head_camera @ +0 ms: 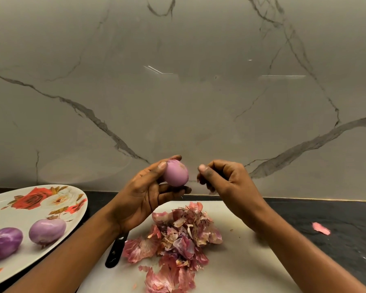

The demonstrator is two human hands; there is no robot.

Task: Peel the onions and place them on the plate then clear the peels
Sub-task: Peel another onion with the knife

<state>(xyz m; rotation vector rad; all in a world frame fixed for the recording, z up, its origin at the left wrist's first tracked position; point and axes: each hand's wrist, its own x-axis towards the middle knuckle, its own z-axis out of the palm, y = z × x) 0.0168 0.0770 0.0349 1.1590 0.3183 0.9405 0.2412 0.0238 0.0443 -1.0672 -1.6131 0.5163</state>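
Observation:
My left hand holds a peeled, pale purple onion up above the white cutting board. My right hand hovers just right of the onion with its fingers curled in and thumb against them; nothing shows between them. A heap of pink onion peels lies on the board below both hands. On the left, a white plate with a rose print carries two peeled onions, a pale one and a darker purple one.
A black knife handle pokes out from under my left forearm at the board's left edge. One stray peel lies on the dark countertop to the right. A marble-patterned wall stands close behind.

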